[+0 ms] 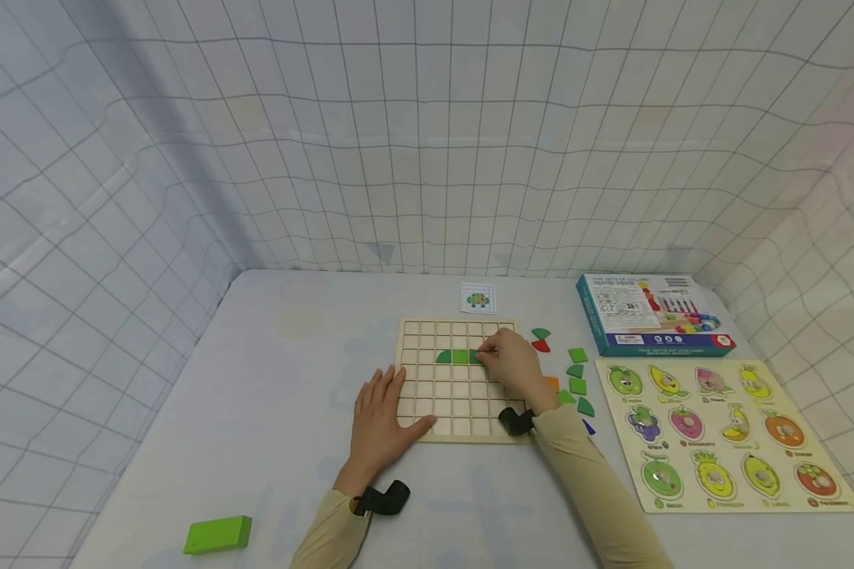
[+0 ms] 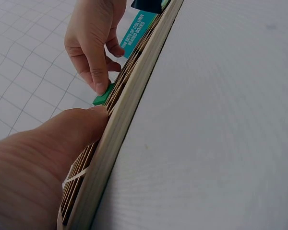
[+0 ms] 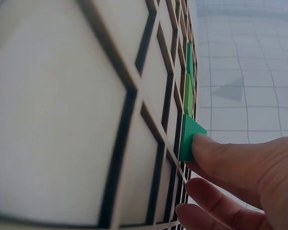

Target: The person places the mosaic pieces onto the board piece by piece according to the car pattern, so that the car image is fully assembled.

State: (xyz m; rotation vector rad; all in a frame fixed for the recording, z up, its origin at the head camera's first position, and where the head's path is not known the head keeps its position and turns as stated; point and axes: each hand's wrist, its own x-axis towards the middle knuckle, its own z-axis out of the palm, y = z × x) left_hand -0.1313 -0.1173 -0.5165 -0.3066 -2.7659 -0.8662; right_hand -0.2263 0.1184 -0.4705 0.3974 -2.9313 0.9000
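A wooden grid board [image 1: 444,408] lies on the table. In one of its upper rows sit a dark green quarter-circle tile [image 1: 444,357] and a light green square tile [image 1: 460,356], side by side. My right hand [image 1: 514,362] pinches another dark green tile [image 3: 187,138] between thumb and fingertip, just right of the square; in the right wrist view it stands tilted at its cell. My left hand [image 1: 380,417] rests spread at the board's left edge, its thumb [image 2: 79,125] lying on the near left corner.
A small pattern card [image 1: 478,299] lies beyond the board. Right of it are loose tiles [image 1: 578,386] in green, red, orange and blue. Farther right are a boxed set [image 1: 655,314] and a fruit puzzle board [image 1: 726,435]. A green block [image 1: 217,535] sits at front left.
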